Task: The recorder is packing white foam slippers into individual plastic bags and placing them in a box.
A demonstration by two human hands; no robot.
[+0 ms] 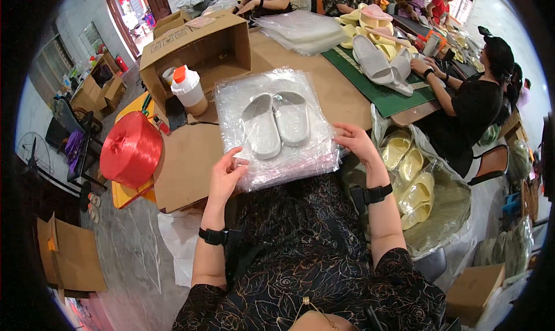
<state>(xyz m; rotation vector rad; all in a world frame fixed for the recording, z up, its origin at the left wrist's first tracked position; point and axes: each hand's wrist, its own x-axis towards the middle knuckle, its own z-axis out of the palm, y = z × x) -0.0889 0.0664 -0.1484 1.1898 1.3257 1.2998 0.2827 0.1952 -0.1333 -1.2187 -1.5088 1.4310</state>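
Observation:
A pair of pale grey slide sandals (292, 118) lies side by side in a clear plastic bag (231, 114). Under it is a pile of more clear bags (289, 177) at the table's near edge. My left hand (225, 176) grips the near left corner of the bag, thumb and fingers at its edge. On the other side, my right hand (356, 142) has its fingertips closed on the bag's right edge. The sandals themselves are touched by neither hand.
An open cardboard box (196, 48) stands behind a shaker bottle (188, 91) and a red twine roll (132, 149). At right, a sack (445, 215) holds bagged yellow sandals (410, 169). A co-worker (480, 100) handles grey sandals (373, 59) on a green mat (399, 103).

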